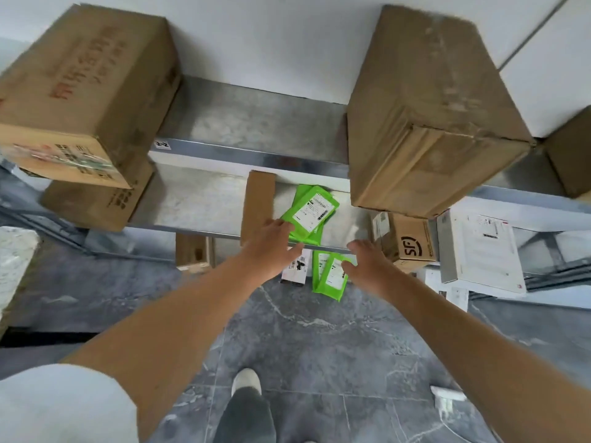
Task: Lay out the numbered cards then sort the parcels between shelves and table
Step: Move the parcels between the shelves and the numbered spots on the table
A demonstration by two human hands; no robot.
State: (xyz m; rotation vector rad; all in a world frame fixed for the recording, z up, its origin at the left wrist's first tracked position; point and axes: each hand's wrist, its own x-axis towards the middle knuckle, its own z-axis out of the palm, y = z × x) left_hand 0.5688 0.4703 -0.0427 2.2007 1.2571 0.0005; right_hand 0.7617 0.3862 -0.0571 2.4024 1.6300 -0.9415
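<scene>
Both hands were extended toward the middle shelf (198, 199). The left hand (271, 244) was held open with its fingers nearly straight. Its fingertips were laid against the lower corner of the upper green stack (311, 214), and nothing was gripped by it. Two green mailers could be counted in that stack, the top one bearing a white label. The right hand (367, 265) was likewise spread open, fingers apart, over the shelf's front edge and over the lower green stack (331, 276). Two mailers were made out there as well. Whether they were touched could not be told, and nothing was held.

Four further parcels were counted on the middle shelf:
- a flat brown parcel (258, 199) just beside the upper green stack
- a cardboard box (96, 206) at the left
- a small printed box (407, 241) at the right
- a white box (479, 251) at the right

Three large cartons were seen on the top shelf (256, 119): a left carton (83, 91), a right carton (431, 116) and an edge carton (572, 155) cut off by the frame. One numbered card (161, 144), marked 2-2, was fixed to the top shelf's front rail. One small white parcel (295, 266) was seen below, just beside the lower green stack. One brown box (193, 251) was seen further to the left.
</scene>
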